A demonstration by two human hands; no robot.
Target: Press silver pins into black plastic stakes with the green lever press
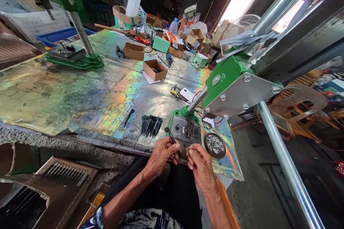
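Left hand (161, 154) gripping a black spike (170, 135), right hand (201, 164) pinching something too small to tell, steel press plate (186, 131) at twelve o'clock, iridescent metal bench (80, 103) beyond, cardboard boxes (154, 69) and white fan (240, 30) at one o'clock

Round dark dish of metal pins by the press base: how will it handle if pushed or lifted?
The dish looks shallow, so its loose pile of silvery pins could spill if tilted. It lies flat on a glossy iridescent sheet, so a push would probably slide it rather than tip it.
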